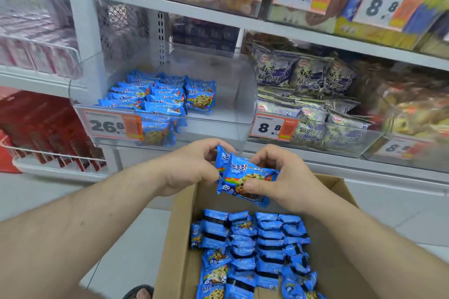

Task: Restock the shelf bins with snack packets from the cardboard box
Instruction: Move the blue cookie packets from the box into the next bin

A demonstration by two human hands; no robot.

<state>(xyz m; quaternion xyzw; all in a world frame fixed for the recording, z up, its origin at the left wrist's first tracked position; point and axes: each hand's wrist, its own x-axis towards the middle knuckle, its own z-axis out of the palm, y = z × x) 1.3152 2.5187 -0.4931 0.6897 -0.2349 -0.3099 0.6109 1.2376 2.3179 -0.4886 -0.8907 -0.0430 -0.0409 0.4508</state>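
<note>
Two glossy blue plastic cookie packets (245,178), crinkled at their sealed ends, are held between both hands just above the far rim of the open brown cardboard box (181,238). The left hand (192,165) pinches the rear packet's left edge with curled fingers; the right hand (281,177) clamps the front packet, thumb pressed on its printed face and fingers wrapped over its top edge. Below them, the box holds many more of the same blue packets (255,250), standing on edge in tight rows that fill its right and middle, with bare cardboard wall showing along the left side.

Straight ahead, the clear rigid plastic shelf bin (218,114) stands low-fronted and open at the top. Matching blue packets (158,97) are stacked in its left half, while its right half is bare, smooth floor. A white-and-orange price tag (113,125) reading 26.8 hangs on its front lip. Just beside it to the right, another clear bin (352,143) is packed with grey-purple snack bags (313,75). White metal shelf edges (267,25) run above.
</note>
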